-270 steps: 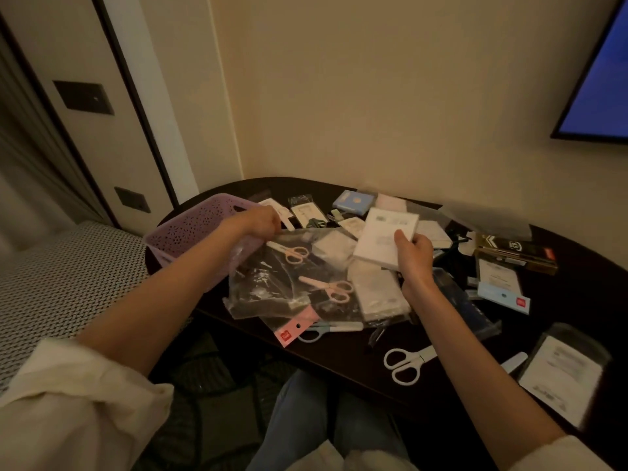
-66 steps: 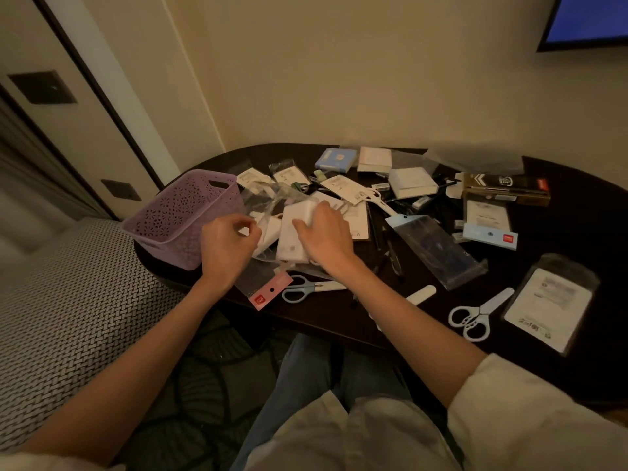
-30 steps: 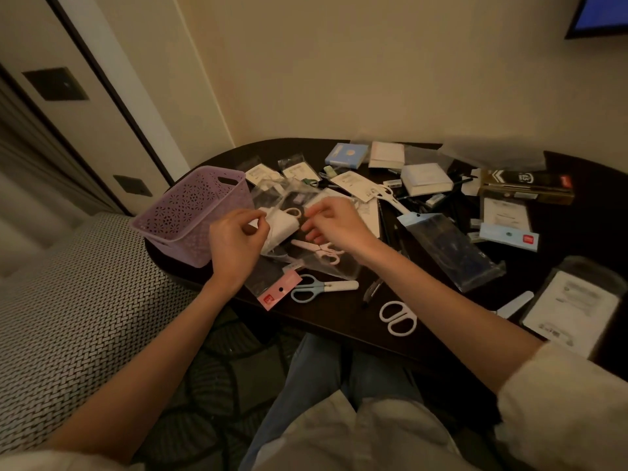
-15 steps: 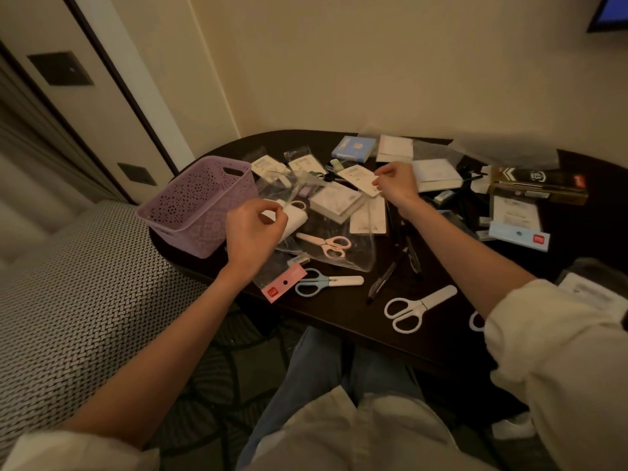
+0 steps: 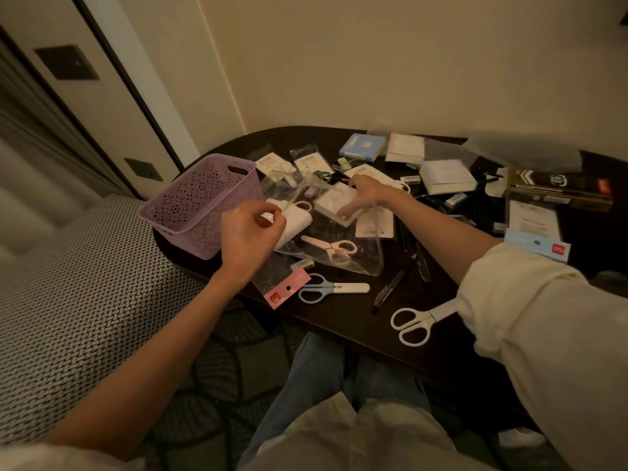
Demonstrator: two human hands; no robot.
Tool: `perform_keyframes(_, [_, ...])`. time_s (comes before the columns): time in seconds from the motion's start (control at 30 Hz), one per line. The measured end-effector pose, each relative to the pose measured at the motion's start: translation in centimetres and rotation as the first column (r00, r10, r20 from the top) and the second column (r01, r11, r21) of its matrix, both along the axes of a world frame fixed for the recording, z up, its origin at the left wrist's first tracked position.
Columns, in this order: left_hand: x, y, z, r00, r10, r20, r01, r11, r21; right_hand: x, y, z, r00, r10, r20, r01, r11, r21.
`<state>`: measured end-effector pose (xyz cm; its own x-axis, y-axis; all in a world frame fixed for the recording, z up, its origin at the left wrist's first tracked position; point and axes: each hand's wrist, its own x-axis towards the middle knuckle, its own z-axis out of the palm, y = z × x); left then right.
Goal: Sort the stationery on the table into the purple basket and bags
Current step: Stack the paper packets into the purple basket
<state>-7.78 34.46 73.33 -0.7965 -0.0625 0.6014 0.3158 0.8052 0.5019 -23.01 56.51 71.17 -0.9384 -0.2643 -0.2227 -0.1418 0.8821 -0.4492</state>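
Note:
The purple basket (image 5: pixel 200 205) stands at the table's left end. My left hand (image 5: pixel 249 232) pinches the edge of a clear plastic bag (image 5: pixel 360 260) that lies open beside the basket. Pink scissors (image 5: pixel 331 248) and a white pad show through its film. My right hand (image 5: pixel 365 195) reaches over the bag's far side, its spread, straight fingers touching a white notepad (image 5: pixel 331 203). Blue scissors (image 5: pixel 331 288), white scissors (image 5: pixel 413 321) and a pen (image 5: pixel 389 288) lie loose near the table's front edge.
A pink-headed packet (image 5: pixel 285 290) overhangs the front edge of the dark table (image 5: pixel 356 321). A blue box (image 5: pixel 362 147), a white paper stack (image 5: pixel 447 176), a dark long box (image 5: pixel 557 188) and several small packets crowd the back. A patterned bed lies left.
My right hand has come back from the cards at the rear and now lies on the white notepad at the bag. My left hand keeps its pinch on the bag.

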Motion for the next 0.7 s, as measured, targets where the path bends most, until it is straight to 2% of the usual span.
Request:
perform_keyframes(0.17, [-0.1, -0.3, 0.1, 1.000, 0.008, 0.008, -0.008, 1.000, 0.001, -0.2, -0.2, -0.1, 0.998, -0.052, 0.041, 0.054, 0.998, -0.042])
perform_keyframes(0.27, [-0.1, -0.3, 0.2, 1.000, 0.007, 0.009, -0.008, 1.000, 0.002, -0.6, 0.0, -0.4, 0.991, -0.116, 0.062, 0.126, 0.971, -0.202])
perform_keyframes(0.33, [-0.1, -0.2, 0.2, 1.000, 0.001, 0.010, -0.001, 1.000, -0.001, -0.4, 0.4, -0.2, 0.981, -0.177, 0.074, 0.192, 0.904, -0.381])
perform_keyframes(0.43, [-0.2, 0.0, 0.0, 1.000, -0.005, 0.016, 0.006, 1.000, -0.012, 0.6, 1.2, 1.1, 0.951, -0.295, 0.088, 0.294, 0.784, -0.546])
perform_keyframes(0.53, [-0.2, 0.2, -0.2, 1.000, -0.006, 0.009, 0.006, 1.000, -0.013, 2.3, 1.8, 3.4, 0.884, -0.461, 0.071, 0.357, 0.571, -0.739])
perform_keyframes(0.6, [-0.2, 0.1, -0.4, 1.000, -0.011, 0.007, 0.011, 1.000, -0.009, 4.1, 2.1, 5.8, 0.848, -0.526, 0.058, 0.342, 0.460, -0.819])
perform_keyframes(0.7, [-0.1, 0.1, -0.3, 1.000, -0.009, 0.021, 0.009, 1.000, 0.018, 7.2, 2.3, 9.4, 0.880, -0.472, 0.055, 0.268, 0.397, -0.878])
